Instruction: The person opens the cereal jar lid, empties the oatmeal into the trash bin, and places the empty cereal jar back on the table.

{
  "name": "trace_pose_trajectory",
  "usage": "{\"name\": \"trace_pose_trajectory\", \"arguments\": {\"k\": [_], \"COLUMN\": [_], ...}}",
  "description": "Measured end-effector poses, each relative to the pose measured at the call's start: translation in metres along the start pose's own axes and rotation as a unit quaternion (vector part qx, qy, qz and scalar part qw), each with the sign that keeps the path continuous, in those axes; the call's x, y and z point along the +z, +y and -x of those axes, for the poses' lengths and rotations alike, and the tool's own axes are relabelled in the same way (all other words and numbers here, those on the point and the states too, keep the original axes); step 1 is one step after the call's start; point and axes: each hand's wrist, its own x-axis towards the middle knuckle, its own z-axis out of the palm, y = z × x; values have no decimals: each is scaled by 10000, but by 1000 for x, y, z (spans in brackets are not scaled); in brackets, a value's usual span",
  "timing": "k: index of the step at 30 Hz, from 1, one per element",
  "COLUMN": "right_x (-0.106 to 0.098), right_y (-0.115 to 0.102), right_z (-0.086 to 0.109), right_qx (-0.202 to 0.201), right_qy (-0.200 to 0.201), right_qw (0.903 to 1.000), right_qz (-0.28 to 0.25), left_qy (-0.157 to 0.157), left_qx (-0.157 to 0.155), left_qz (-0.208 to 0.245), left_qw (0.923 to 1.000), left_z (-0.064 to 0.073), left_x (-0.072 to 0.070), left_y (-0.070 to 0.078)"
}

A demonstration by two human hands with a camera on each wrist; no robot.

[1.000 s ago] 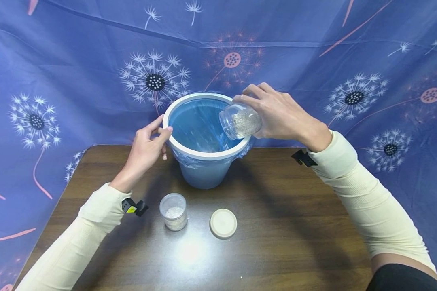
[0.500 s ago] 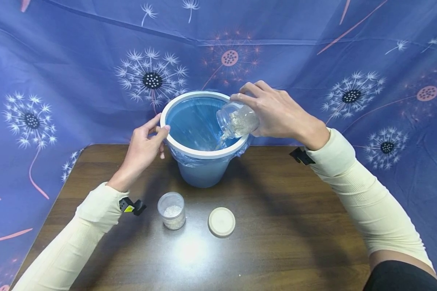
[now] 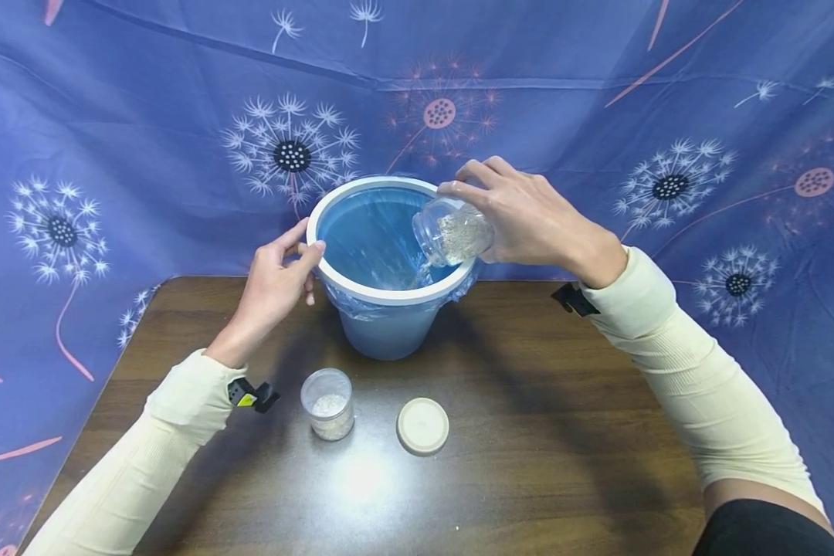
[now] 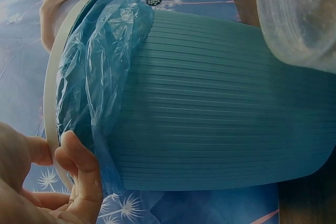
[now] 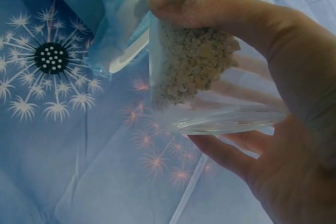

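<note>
A blue trash can (image 3: 389, 328) with a white rim ring and a blue plastic liner (image 4: 113, 51) stands at the back of the table. My left hand (image 3: 278, 274) pinches the rim on its left side, thumb on top and fingers outside. My right hand (image 3: 528, 216) grips a clear jar (image 3: 459, 232), tilted with its mouth over the can's right side. Pale beige flakes (image 5: 194, 66) lie along the jar's lower side, and some spill from its mouth into the can. The right wrist view shows the thumb and fingers wrapped around the jar.
A second clear jar (image 3: 328, 405), part filled with white flakes, stands upright in front of the can. To its right a cream lid (image 3: 422, 426) lies on the brown wooden table (image 3: 542, 432). A blue dandelion-print cloth (image 3: 563, 85) hangs behind the table.
The right hand has tipped the jar slightly, and flakes now fall from its mouth, where none fell one second ago. The left hand keeps its hold on the rim.
</note>
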Motion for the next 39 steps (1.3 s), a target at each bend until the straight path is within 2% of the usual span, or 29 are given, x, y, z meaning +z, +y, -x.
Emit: {"name": "trace_pose_trajectory", "arguments": {"k": [23,39], "right_x": [4,0], "right_y": [-2,0], "right_z": [-2,-2], "right_qx": [-31,-5], "right_qy": [-156,-61], "right_qw": [9997,9999], "right_qz": [195,141], "left_qy": [-31,-3], "left_qx": [-63,-43], "left_qz": [-60,1], "left_qw": [10000,10000], "left_z": [3,0], "left_x": [-1,0], "left_y": [-3,-1]}}
